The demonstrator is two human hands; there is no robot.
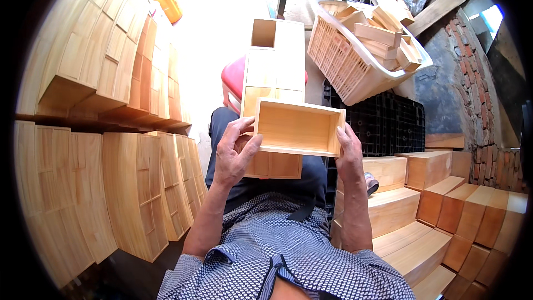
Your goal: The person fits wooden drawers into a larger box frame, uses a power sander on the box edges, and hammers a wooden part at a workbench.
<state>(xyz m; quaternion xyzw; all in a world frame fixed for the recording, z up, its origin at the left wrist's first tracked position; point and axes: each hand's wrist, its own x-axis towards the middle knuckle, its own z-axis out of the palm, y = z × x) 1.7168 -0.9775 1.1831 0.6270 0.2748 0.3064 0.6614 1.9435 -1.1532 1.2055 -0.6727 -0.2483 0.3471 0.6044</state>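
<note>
From the head view, both hands hold a small open wooden drawer above the lap, its hollow facing the camera. The left hand has its grip closed on the drawer's left end, thumb on the front edge; the right hand clasps the right end. Behind it lies a long wooden cabinet with compartments. Stacked boxes stand left, a basket of wood blocks ahead.

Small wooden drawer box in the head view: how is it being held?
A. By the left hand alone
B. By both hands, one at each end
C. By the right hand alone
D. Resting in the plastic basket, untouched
B. The left hand grips the left end of the small wooden drawer box and the right hand grips its right end, above the compartmented wooden unit.
</note>
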